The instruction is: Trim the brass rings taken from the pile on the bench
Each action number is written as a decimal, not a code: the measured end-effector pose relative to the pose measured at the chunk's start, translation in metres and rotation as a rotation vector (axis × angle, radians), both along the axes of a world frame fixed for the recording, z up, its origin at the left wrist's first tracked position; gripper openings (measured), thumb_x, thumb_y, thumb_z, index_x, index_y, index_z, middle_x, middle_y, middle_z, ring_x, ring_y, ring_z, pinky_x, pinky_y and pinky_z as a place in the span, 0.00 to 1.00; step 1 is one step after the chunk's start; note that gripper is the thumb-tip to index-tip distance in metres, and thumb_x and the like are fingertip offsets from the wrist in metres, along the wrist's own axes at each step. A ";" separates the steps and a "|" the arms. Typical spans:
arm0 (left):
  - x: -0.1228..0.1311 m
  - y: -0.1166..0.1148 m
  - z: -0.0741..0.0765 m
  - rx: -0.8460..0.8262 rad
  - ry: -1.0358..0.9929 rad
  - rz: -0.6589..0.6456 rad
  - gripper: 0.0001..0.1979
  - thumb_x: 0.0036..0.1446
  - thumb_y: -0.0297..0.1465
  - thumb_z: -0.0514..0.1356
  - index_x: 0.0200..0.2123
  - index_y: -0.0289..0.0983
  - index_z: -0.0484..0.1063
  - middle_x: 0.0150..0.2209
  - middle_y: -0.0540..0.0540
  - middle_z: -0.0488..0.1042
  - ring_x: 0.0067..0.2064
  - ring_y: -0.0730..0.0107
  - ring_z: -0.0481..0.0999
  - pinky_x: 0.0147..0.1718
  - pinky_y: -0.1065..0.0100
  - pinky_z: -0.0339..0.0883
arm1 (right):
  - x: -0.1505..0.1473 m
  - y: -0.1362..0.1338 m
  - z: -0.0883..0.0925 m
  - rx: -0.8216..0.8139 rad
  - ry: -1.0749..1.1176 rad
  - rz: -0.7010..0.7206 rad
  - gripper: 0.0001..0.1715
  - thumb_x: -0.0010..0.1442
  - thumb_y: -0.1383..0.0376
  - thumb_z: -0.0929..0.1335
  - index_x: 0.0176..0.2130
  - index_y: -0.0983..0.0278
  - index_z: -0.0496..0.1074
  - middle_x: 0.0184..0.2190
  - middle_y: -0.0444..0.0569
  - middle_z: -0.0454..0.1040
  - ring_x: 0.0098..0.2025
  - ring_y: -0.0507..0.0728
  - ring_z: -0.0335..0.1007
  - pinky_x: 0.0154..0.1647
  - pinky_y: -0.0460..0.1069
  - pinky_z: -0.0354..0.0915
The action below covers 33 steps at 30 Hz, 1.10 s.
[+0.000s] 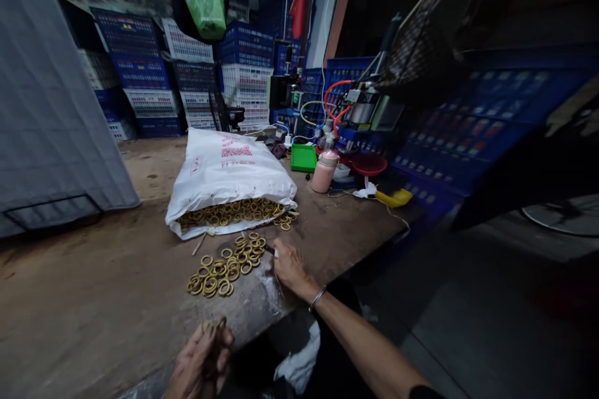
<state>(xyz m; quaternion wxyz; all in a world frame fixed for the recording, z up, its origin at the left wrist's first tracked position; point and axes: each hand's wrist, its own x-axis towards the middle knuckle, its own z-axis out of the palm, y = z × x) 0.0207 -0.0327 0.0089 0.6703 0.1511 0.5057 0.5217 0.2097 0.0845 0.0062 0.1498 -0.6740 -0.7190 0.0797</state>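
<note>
My left hand (203, 358) is at the table's front edge, its fingers pinched around a brass-coloured ring (223, 322) that is partly hidden. On the tabletop, my right hand (291, 267) is closed, with a short dark stick-like tool (269, 249) poking out of its fingers; I cannot tell its kind. A loose pile of brass-coloured rings (233, 269) lies just left of that hand. Behind the pile, a white woven sack (224, 168) with red print lies on its side, its mouth toward me and full of similar rings (234, 212).
A pink bottle (324, 173), a green tray (304, 158) and a red dish (369, 163) stand at the back right, near a small machine (367, 109) with orange tubes. Stacked blue and white crates (145, 75) line the wall. A grey padded panel (56, 106) rises at left.
</note>
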 end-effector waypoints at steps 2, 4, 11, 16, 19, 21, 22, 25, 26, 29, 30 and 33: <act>-0.002 0.004 -0.006 -0.030 0.000 -0.004 0.21 0.28 0.43 0.68 0.23 0.36 0.67 0.18 0.51 0.71 0.14 0.82 0.58 0.12 0.77 0.49 | 0.016 0.018 0.000 0.021 0.011 -0.104 0.14 0.54 0.71 0.58 0.41 0.63 0.62 0.38 0.51 0.70 0.38 0.54 0.66 0.33 0.46 0.53; -0.004 0.007 -0.010 -0.050 -0.006 -0.016 0.21 0.27 0.43 0.68 0.23 0.36 0.66 0.18 0.51 0.71 0.13 0.81 0.58 0.11 0.77 0.48 | 0.028 0.036 0.001 -0.020 0.007 -0.206 0.14 0.55 0.68 0.59 0.44 0.63 0.61 0.40 0.52 0.69 0.39 0.55 0.66 0.33 0.46 0.53; -0.006 0.008 -0.003 -0.013 -0.134 0.012 0.24 0.24 0.37 0.71 0.29 0.36 0.71 0.18 0.51 0.71 0.15 0.78 0.62 0.12 0.78 0.50 | 0.033 0.069 0.000 -0.050 0.028 -0.293 0.14 0.57 0.60 0.61 0.41 0.65 0.63 0.37 0.54 0.70 0.39 0.58 0.67 0.33 0.48 0.54; -0.009 0.006 0.004 -0.074 -0.161 0.075 0.17 0.27 0.34 0.71 0.22 0.35 0.70 0.24 0.49 0.73 0.23 0.76 0.69 0.18 0.77 0.58 | 0.023 0.058 -0.005 -0.020 0.065 -0.207 0.11 0.54 0.64 0.61 0.39 0.64 0.63 0.36 0.52 0.70 0.35 0.56 0.66 0.30 0.47 0.52; -0.009 0.006 0.007 -0.084 -0.134 0.060 0.16 0.29 0.34 0.70 0.24 0.34 0.70 0.26 0.49 0.73 0.26 0.74 0.70 0.22 0.76 0.62 | 0.010 0.039 -0.007 -0.022 0.122 -0.100 0.09 0.52 0.68 0.62 0.37 0.63 0.64 0.30 0.46 0.69 0.30 0.52 0.64 0.28 0.45 0.51; -0.008 0.007 0.008 -0.021 -0.097 0.036 0.16 0.32 0.36 0.69 0.24 0.35 0.68 0.23 0.51 0.71 0.23 0.76 0.68 0.19 0.76 0.59 | -0.002 0.022 -0.007 -0.017 0.228 0.003 0.07 0.51 0.68 0.61 0.34 0.63 0.64 0.25 0.43 0.67 0.27 0.50 0.61 0.27 0.44 0.50; -0.007 0.007 0.007 0.015 -0.055 0.038 0.16 0.33 0.37 0.68 0.23 0.36 0.68 0.20 0.53 0.69 0.21 0.77 0.66 0.17 0.77 0.57 | -0.009 0.012 -0.006 -0.012 0.323 0.074 0.06 0.51 0.68 0.61 0.33 0.63 0.64 0.23 0.41 0.65 0.26 0.49 0.59 0.26 0.43 0.50; -0.007 0.008 0.003 0.131 0.194 0.078 0.17 0.35 0.41 0.66 0.28 0.37 0.69 0.16 0.56 0.64 0.15 0.79 0.59 0.13 0.77 0.51 | -0.031 -0.018 0.000 -0.074 0.613 0.220 0.03 0.50 0.68 0.61 0.28 0.64 0.64 0.21 0.40 0.62 0.25 0.48 0.56 0.25 0.42 0.51; -0.007 0.008 0.002 0.184 0.300 0.087 0.17 0.36 0.41 0.65 0.30 0.37 0.71 0.17 0.55 0.65 0.16 0.79 0.61 0.14 0.77 0.54 | -0.038 -0.026 0.003 -0.133 0.700 0.237 0.03 0.49 0.68 0.61 0.27 0.64 0.64 0.21 0.39 0.62 0.25 0.48 0.56 0.25 0.42 0.51; -0.009 0.007 -0.001 0.359 0.545 0.081 0.16 0.39 0.38 0.64 0.34 0.37 0.74 0.27 0.48 0.74 0.26 0.71 0.70 0.27 0.72 0.64 | -0.056 -0.047 0.012 -0.396 0.912 0.241 0.02 0.47 0.67 0.62 0.26 0.64 0.63 0.19 0.38 0.60 0.22 0.47 0.53 0.22 0.41 0.51; -0.010 0.006 -0.001 0.401 0.581 0.070 0.15 0.40 0.37 0.64 0.33 0.37 0.74 0.30 0.47 0.75 0.30 0.68 0.72 0.31 0.71 0.65 | -0.061 -0.052 0.015 -0.494 0.971 0.228 0.02 0.47 0.66 0.62 0.27 0.64 0.62 0.18 0.37 0.59 0.19 0.46 0.51 0.20 0.41 0.50; -0.009 0.003 -0.002 0.464 0.600 0.020 0.12 0.41 0.35 0.63 0.32 0.38 0.75 0.32 0.45 0.77 0.35 0.63 0.73 0.37 0.67 0.65 | -0.070 -0.062 0.019 -0.734 1.120 0.144 0.05 0.47 0.64 0.62 0.29 0.62 0.60 0.15 0.34 0.57 0.13 0.44 0.43 0.14 0.41 0.43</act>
